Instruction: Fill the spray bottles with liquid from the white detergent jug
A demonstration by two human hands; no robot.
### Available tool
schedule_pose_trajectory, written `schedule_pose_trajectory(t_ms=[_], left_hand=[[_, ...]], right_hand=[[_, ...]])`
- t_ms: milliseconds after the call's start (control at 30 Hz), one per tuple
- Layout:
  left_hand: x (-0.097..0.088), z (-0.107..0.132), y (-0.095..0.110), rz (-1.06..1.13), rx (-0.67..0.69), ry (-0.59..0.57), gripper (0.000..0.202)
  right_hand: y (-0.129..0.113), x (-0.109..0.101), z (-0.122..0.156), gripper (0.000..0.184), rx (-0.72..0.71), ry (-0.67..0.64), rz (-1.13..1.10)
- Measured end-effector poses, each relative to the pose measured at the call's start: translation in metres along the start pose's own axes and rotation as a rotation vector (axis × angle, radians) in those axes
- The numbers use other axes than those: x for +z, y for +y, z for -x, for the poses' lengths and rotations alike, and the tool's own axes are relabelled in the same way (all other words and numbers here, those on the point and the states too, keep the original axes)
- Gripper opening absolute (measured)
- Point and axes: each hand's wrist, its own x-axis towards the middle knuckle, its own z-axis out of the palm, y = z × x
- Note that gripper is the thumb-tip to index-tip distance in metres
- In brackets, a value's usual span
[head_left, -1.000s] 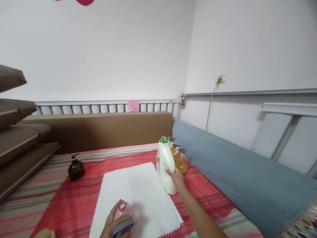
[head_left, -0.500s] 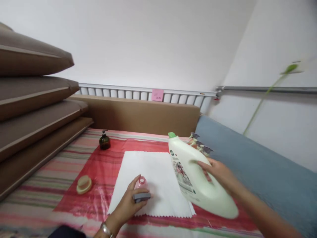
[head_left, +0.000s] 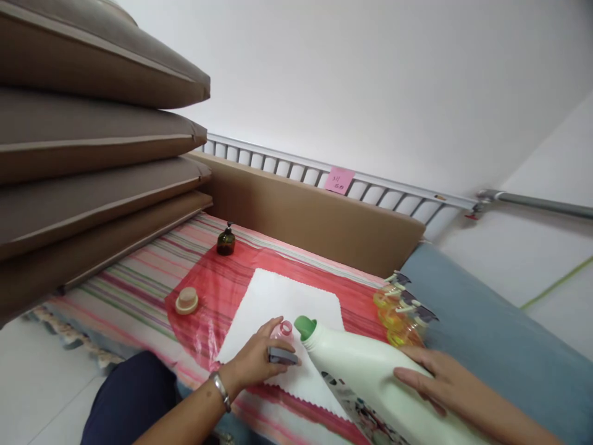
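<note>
My right hand (head_left: 440,386) grips a big white jug (head_left: 370,377) with a green spout, tipped so the spout points left toward a small pink bottle (head_left: 282,330). My left hand (head_left: 257,358) is wrapped round that pink bottle and a grey pump top (head_left: 282,356), holding them on a white cloth (head_left: 287,309). The green spout is close beside the bottle's open mouth. A bracelet is on my left wrist.
The white cloth lies on a red plastic sheet (head_left: 217,284) over a striped cover. A dark pump bottle (head_left: 225,242) stands at the back, a tan lid (head_left: 186,301) at left, several yellow spray bottles (head_left: 401,309) at right. Brown cushions (head_left: 92,154) stack on the left.
My right hand lifted the white jug from standing beside the spray bottles, tipped it and brought its spout down to the pink bottle. The view swung left and down.
</note>
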Motion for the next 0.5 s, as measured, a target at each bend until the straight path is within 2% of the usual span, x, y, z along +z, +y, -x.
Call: schedule_pose_trajectory(t_ms=[67,100,400,433,500], left_hand=[[0.0,0.0,0.001,-0.014,-0.019,-0.007,0.043],[-0.001,0.0,0.002,-0.017,-0.025,-0.01,0.044],[0.001,0.0,-0.003,-0.029,-0.005,0.0,0.047],[0.001,0.0,-0.004,-0.031,-0.002,0.0,0.048],[0.001,0.0,-0.006,-0.038,0.0,-0.001,0.049]], right_hand=[[-0.008,0.0,-0.002,0.039,-0.033,-0.146,-0.033],[-0.011,-0.001,-0.003,0.037,-0.04,-0.173,-0.031],[-0.025,-0.005,-0.015,0.036,-0.101,-0.174,0.139],[-0.028,-0.005,-0.016,0.036,-0.11,-0.168,0.142],[-0.035,-0.005,-0.016,0.035,-0.102,0.001,0.134]])
